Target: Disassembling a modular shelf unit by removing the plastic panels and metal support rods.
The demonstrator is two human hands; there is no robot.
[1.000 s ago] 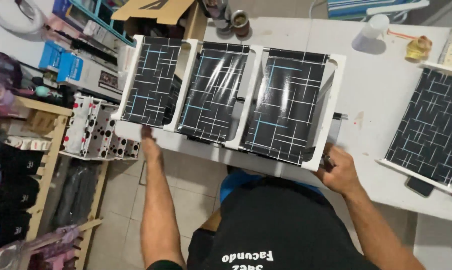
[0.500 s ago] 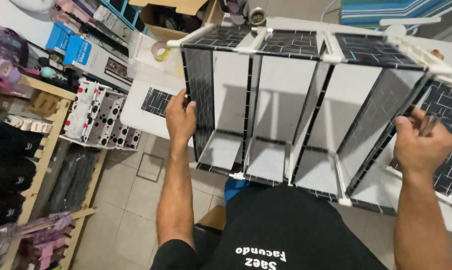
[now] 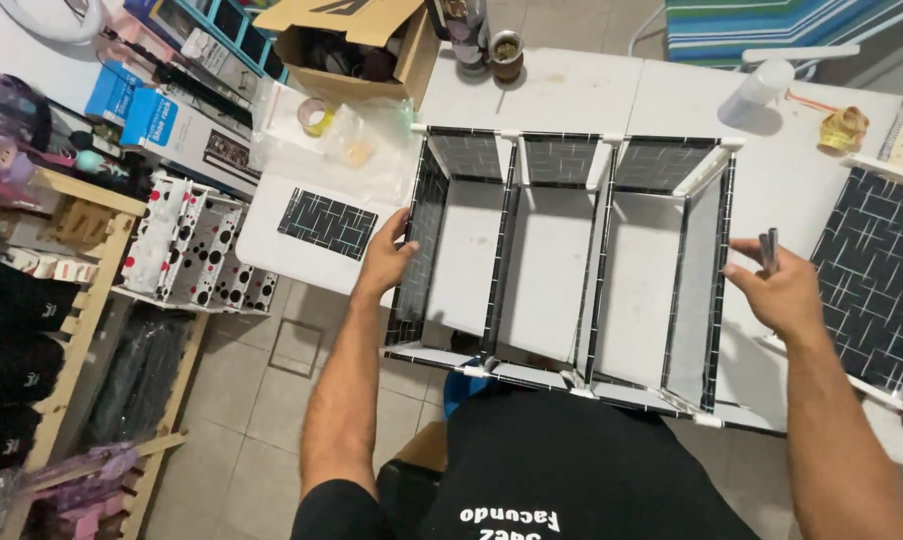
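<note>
Overhead, white table (image 3: 572, 85) bears black-patterned shelf frame (image 3: 572, 270); tiled floor (image 3: 262, 440) below.

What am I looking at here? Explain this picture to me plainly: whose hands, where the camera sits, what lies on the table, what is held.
There is no machine here, only a person at work. The one camera sits on their head and looks down, so both forearms reach up into the picture.

On the white table stands a three-compartment shelf frame of black patterned panels and white connectors, open towards the camera. The left hand rests flat against its left wall. The right hand is beside its right wall, apart from it, pinching a small dark metal tool.

A loose black patterned panel lies on the left, another black patterned panel on the right, and an open cardboard box beyond.
</note>
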